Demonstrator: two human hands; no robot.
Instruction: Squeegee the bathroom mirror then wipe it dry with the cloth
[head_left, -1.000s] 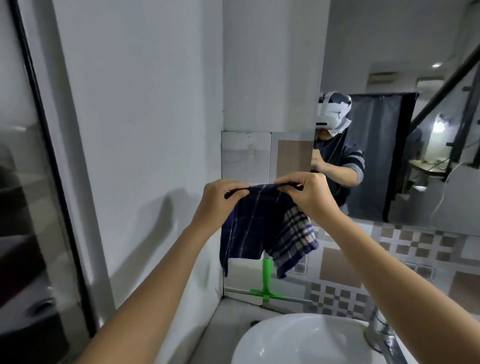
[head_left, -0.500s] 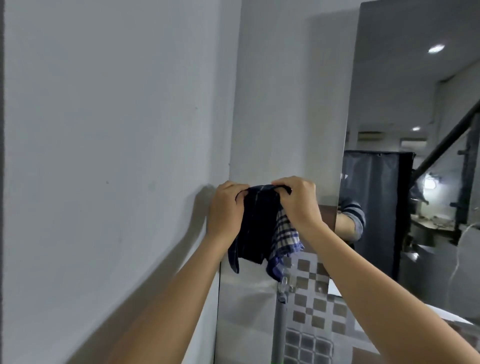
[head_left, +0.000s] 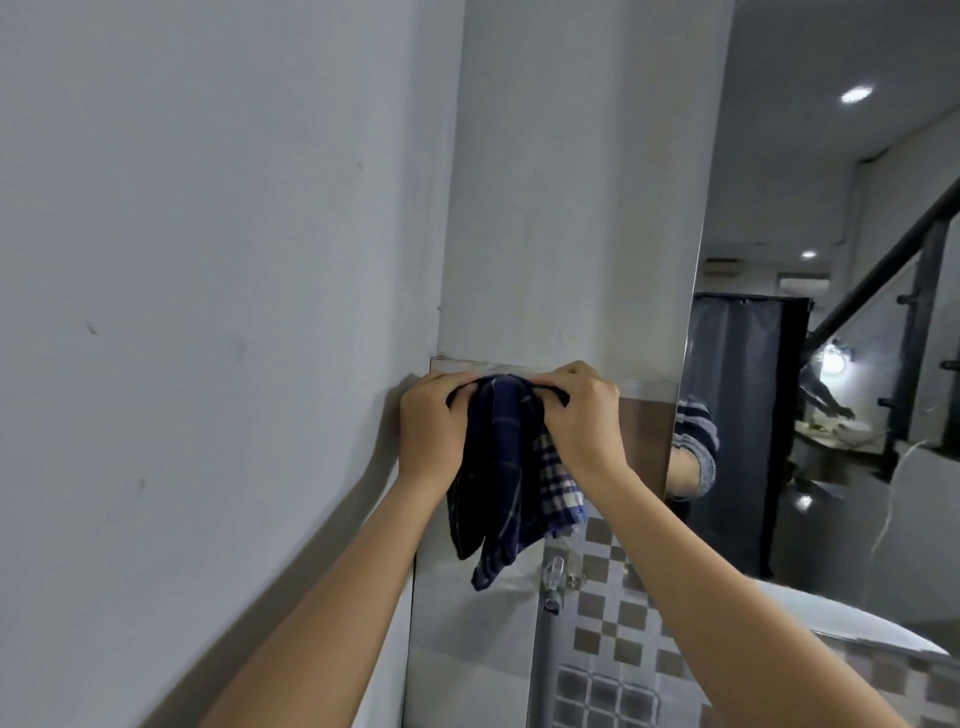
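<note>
With both hands, left hand (head_left: 431, 431) and right hand (head_left: 582, 415), pinched shut on the cloth (head_left: 511, 473) at the mirror (head_left: 639, 426) top-left corner, drying looks underway; next, wipe downward.

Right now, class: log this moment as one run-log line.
stage: cloth wipe, starting | left hand: gripping cloth | right hand: gripping cloth | place: top-left corner of mirror | squeegee: not in view
</note>
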